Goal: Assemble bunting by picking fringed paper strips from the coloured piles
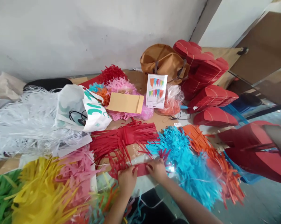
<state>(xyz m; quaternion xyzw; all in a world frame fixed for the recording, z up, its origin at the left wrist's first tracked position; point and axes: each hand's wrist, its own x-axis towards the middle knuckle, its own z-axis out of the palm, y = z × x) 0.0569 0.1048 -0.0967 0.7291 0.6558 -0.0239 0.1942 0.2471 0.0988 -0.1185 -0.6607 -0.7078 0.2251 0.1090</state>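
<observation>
At the near edge of the table, a red fringed paper tassel (142,170) is stretched flat between my hands. My left hand (127,180) pinches its left part, fingers closed. My right hand (158,170) grips the right part, with strips sticking out past the fingers. Just beyond lies a pile of red fringed paper (126,135). Blue fringed paper (187,168) is heaped right beside my right hand. Pink fringe (78,168) lies to the left of my left hand. My fingertips are partly hidden by the hands themselves.
Yellow fringe (41,189), green fringe (5,188) and white fringe (26,121) fill the left. A white bag (71,104), an envelope (125,102), a picture card (155,90) and a brown bag (164,59) stand behind. Orange fringe (198,137) and stacked red bundles (212,96) are right.
</observation>
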